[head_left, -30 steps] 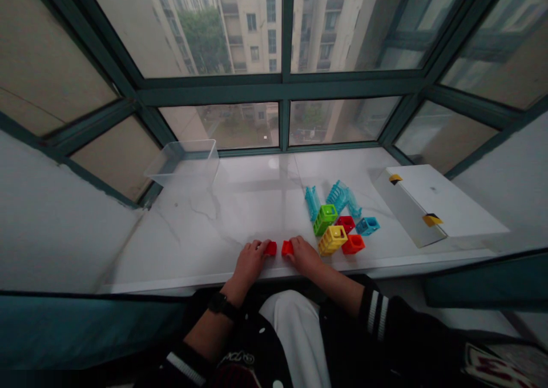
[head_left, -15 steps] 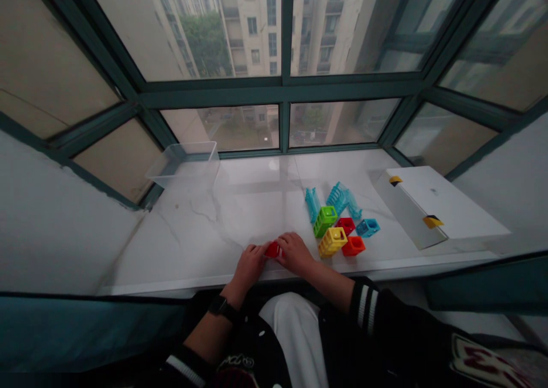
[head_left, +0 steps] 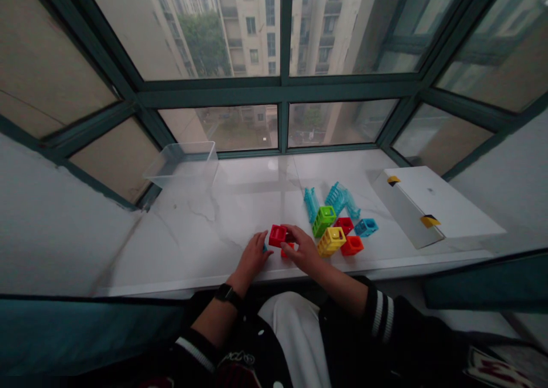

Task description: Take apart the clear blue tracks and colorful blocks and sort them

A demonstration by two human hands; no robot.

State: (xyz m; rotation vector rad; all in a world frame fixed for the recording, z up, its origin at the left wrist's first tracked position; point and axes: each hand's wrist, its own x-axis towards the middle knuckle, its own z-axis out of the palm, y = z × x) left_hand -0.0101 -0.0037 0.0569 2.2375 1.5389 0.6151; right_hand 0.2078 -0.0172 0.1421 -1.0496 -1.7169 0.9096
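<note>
While the right hand (head_left: 303, 251) pinches a red plastic cube (head_left: 278, 235), an upright yellow plastic block (head_left: 331, 242) apparently stands unjoined, the left hand (head_left: 253, 255) unclear in grip.

We've got green-framed windows (head_left: 281, 93) on the far side, dull daylight, plus white walls (head_left: 55, 222) left and right.

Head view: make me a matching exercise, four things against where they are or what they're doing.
1. Right hand
2. Clear bin
3. White box
4. Yellow piece

A. At the right end of the ledge
B. Beside the green piece, on its near side
C. Holding a red block
D. At the ledge's far left

Pairs: 1-C, 2-D, 3-A, 4-B
</note>
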